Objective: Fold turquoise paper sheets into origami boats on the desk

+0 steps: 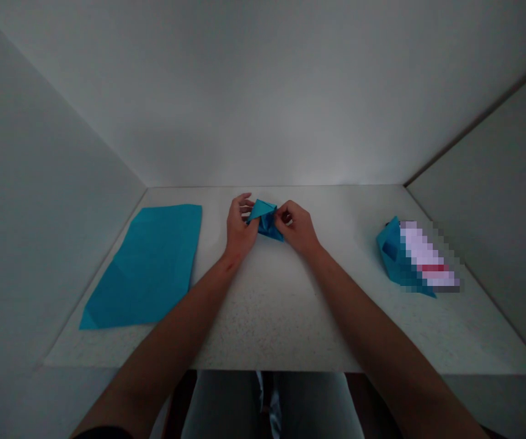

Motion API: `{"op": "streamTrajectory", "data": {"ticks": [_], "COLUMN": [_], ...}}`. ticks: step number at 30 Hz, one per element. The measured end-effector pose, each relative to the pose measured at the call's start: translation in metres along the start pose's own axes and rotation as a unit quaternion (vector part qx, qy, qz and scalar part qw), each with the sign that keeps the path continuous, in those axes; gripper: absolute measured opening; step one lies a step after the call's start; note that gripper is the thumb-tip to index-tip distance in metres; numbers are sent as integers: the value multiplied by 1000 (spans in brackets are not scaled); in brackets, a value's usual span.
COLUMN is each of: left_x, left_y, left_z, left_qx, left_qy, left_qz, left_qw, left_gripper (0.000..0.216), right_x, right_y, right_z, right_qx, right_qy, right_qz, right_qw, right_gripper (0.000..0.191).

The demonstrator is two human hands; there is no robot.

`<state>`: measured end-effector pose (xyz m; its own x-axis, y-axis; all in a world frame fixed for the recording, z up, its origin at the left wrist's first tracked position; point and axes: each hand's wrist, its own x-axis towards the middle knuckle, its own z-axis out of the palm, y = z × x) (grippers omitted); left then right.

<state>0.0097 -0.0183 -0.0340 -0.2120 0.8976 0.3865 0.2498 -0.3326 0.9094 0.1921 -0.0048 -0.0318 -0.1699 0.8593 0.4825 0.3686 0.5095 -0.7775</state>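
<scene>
Between my two hands, near the back of the table, is a small folded piece of blue paper (269, 225) with a lighter flap on top. My left hand (241, 225) holds its left edge, the thumb pressed against the paper and the other fingers curved behind it. On the right side, my right hand (295, 224) pinches the paper's edge between thumb and fingertips. A larger flat sheet of blue paper (148, 268) lies to the left of my hands.
At the right stands or lies a folded blue paper piece (388, 253), partly covered by a pixelated patch with a phone-like bright area. White walls (272, 110) close in the table (263, 305) at the back and both sides. Its front edge runs above my lap.
</scene>
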Motion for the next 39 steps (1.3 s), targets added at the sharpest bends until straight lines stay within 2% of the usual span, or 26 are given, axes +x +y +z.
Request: {"op": "streamTrajectory", "data": {"ticks": [2,5,9,13,16,19,22,27,32,39], "left_x": [-1,-1,-1,-2,-3,-3,-3,-1,0,-1], "left_y": [3,5,3,4,4,-1,-7,-7,0,6], "left_z": [-1,-2,-2,0,-1,0,3,4,1,-5], "left_qx": [-13,-9,-5,2,-1,-31,-64,-72,-28,28], "left_qy": [-37,-74,-79,-119,-145,-164,-147,-76,-34,21], "left_qz": [20,60,39,43,64,38,-13,-25,5,90], "left_qw": [999,995,996,992,987,985,987,994,999,995], "left_gripper": [42,35,24,27,37,57,63,49,39,22], "right_x": [0,0,0,1,2,3,4,7,7,6], "right_y": [-2,-5,-6,-8,-7,-3,4,9,12,13], "right_z": [-1,-1,-1,-1,-1,0,0,-1,0,2], "right_qx": [-4,4,27,27,36,74,128,186,200,181], "right_qy": [-15,-33,-26,-6,10,33,50,38,21,-3], "right_qz": [-6,-19,-23,11,8,23,52,70,75,65], "right_qw": [1000,999,999,1000,999,996,989,979,977,981], "right_gripper": [11,11,21,29,34,37,37,31,25,19]}}
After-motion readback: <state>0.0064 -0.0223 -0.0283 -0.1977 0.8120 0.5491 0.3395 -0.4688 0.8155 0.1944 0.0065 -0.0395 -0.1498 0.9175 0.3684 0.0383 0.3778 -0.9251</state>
